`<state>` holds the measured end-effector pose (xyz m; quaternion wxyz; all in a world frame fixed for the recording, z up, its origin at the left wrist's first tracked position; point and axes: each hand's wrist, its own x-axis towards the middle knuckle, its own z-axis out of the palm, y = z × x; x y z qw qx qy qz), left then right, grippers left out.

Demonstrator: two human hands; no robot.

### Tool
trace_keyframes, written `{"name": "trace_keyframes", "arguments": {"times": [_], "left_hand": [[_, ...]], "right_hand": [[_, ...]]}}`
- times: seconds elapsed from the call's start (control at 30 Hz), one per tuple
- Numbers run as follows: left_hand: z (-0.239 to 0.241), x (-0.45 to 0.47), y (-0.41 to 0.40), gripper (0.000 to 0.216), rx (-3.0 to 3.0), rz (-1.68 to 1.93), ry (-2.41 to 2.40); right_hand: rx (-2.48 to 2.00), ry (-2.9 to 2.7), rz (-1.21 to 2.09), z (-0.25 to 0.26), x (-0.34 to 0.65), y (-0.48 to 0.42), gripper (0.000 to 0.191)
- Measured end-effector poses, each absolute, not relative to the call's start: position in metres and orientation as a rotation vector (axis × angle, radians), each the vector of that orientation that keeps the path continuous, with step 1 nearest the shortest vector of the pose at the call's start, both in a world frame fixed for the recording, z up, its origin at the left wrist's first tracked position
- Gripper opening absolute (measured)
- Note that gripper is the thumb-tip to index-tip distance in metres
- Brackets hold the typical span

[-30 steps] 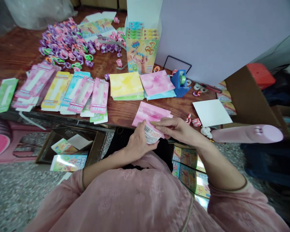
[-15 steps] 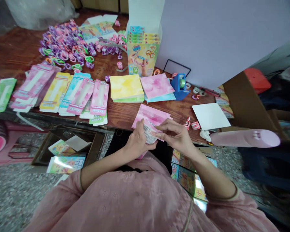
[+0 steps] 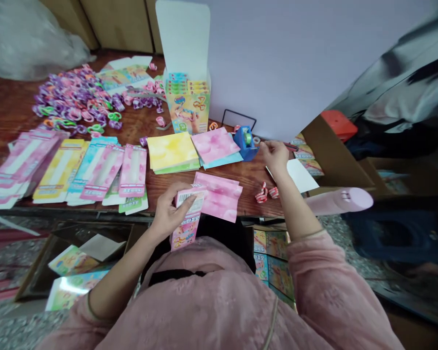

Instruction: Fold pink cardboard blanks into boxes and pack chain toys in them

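Along the back edge of the dark wooden worktop (image 3: 129, 132) a pale panel (image 3: 270, 63) rises, and at its front edge we sit with both arms forward. Our left hand (image 3: 168, 211) is closed around a pink carton (image 3: 187, 229), thumb across its printed face, the lower part standing in front of the front edge, over our lap. Our right hand (image 3: 276, 158) is beside the blue tape dispenser (image 3: 247, 153), towards the worktop's right end; thumb and fingertips are drawn close together, and we cannot tell whether anything is between them. For the left side, we judge a light, even hold best: the thin card would probably dent under a hard thumb, and a firm wrist should stop the carton from twisting. For the right side, a raised forearm seems wise, since the red-and-white rings (image 3: 263, 194) lie near it and the white card (image 3: 302, 176) partly behind it. The folded pink sheet (image 3: 222, 200) reaches the front edge just beside the carton, so we would watch that knuckles do not push it off, and give the pink cards (image 3: 214, 145) near the dispenser equal room.
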<state>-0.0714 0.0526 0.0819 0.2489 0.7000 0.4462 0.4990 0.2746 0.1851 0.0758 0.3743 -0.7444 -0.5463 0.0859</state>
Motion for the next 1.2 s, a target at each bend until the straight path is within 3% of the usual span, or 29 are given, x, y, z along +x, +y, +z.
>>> {"name": "trace_keyframes", "arguments": {"times": [0.1, 0.27, 0.53, 0.8, 1.03, 1.2], "left_hand": [[0.076, -0.073, 0.05, 0.019, 1.891, 1.36, 1.323], [0.064, -0.077, 0.049, 0.021, 1.918, 1.377, 1.468], [0.059, -0.075, 0.055, 0.026, 2.011, 1.479, 1.572], [0.06, -0.068, 0.057, 0.027, 2.018, 1.465, 1.547], [0.068, -0.062, 0.052, 0.025, 1.944, 1.501, 1.598], [0.069, -0.057, 0.049, 0.025, 1.903, 1.51, 1.687]], "right_hand": [[-2.047, -1.407, 0.293, 0.066, 0.286, 0.216, 0.03], [-1.855, -1.201, 0.623, 0.052, 0.282, 0.234, 0.028], [-1.669, -0.937, 0.692, 0.033, 0.275, 0.225, 0.028], [-1.752, -0.787, 0.662, 0.011, 0.261, 0.214, 0.026], [-1.696, -0.814, 0.719, 0.054, 0.245, 0.196, 0.025], [-1.417, -1.006, 1.198, 0.107, 0.186, 0.137, 0.025]]}}
